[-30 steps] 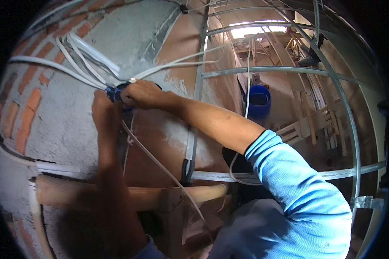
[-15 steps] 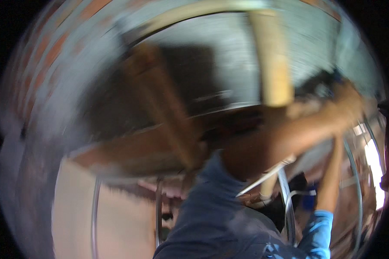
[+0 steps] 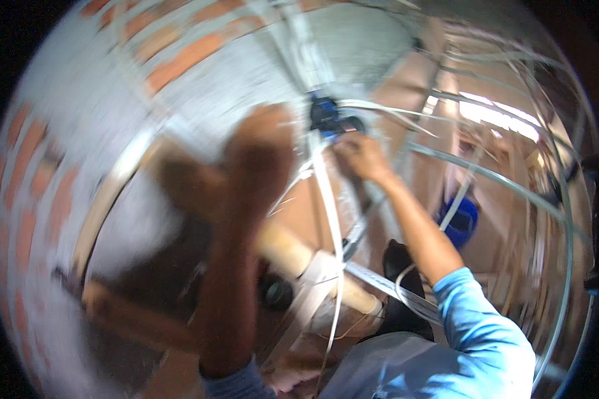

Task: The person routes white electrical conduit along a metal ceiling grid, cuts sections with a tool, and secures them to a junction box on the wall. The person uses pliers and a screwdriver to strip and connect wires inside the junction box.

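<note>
My right hand [image 3: 362,157] reaches up to a black-and-blue device [image 3: 324,114] against the grey wall. Its fingers are bent at the lower right edge of the device, beside a dark rounded part [image 3: 351,125]. What exactly they grip is too blurred to make out. To the left of the device, and apart from it, my left hand [image 3: 259,143] is raised and smeared by motion, so its fingers cannot be read. A flat white cable [image 3: 331,199] hangs down from the device, and pale strips [image 3: 303,50] run up the wall above it.
A cream pipe [image 3: 283,249] slants below my hands, and a curved pale pipe [image 3: 106,203] follows the wall at left. Metal tubes [image 3: 502,179] bend across the right side. A blue bucket [image 3: 459,223] stands below. Bare brick [image 3: 186,61] shows through the plaster.
The view has swung to the right, bringing the device to the middle. My left hand, earlier close to my right, is now apart from it on the left.
</note>
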The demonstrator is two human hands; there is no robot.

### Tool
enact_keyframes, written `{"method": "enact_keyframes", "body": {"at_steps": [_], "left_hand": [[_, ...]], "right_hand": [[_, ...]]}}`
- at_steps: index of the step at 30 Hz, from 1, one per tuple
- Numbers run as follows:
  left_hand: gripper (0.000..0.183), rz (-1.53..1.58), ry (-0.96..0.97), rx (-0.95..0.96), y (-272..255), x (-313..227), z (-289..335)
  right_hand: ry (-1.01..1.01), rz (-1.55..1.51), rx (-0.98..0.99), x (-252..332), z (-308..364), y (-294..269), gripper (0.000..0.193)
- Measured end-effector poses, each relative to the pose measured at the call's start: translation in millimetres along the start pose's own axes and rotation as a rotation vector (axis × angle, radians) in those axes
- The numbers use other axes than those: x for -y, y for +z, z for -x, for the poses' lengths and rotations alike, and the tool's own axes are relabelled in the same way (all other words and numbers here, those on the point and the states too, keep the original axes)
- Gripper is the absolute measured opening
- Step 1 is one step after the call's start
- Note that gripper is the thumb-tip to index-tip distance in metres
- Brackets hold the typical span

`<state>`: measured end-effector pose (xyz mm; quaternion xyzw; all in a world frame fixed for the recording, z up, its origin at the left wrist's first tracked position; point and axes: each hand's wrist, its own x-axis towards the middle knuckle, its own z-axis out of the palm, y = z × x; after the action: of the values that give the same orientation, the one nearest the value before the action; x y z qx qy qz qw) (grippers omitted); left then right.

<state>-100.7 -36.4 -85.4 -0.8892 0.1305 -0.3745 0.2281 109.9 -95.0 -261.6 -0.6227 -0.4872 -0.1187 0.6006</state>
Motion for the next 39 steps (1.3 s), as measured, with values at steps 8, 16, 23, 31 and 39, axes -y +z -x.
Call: {"method": "enact_keyframes", "body": {"at_steps": [8,16,23,31,39], "left_hand": [[0.015,0.129,-0.567,0.383,21,11,-49],[0.036,0.112,-0.725,0.065,112,19,-45],[0.034,0.21,-0.671,0.042,121,30,-35],[0.037,0.237,-0.723,0.029,125,29,-37],[0.041,0.289,-0.772,0.06,120,23,-39]], "right_hand": [[-0.023,0.081,-0.12,-3,2,2,0.018],[0.091,-0.103,-0.163,-11,16,-3,0.017],[-0.013,0.071,-0.269,-22,-66,-31,0.021],[0.063,0.119,-0.139,-19,-113,-23,0.023],[-0.308,-0.544,0.022,12,-111,-24,0.025]]}}
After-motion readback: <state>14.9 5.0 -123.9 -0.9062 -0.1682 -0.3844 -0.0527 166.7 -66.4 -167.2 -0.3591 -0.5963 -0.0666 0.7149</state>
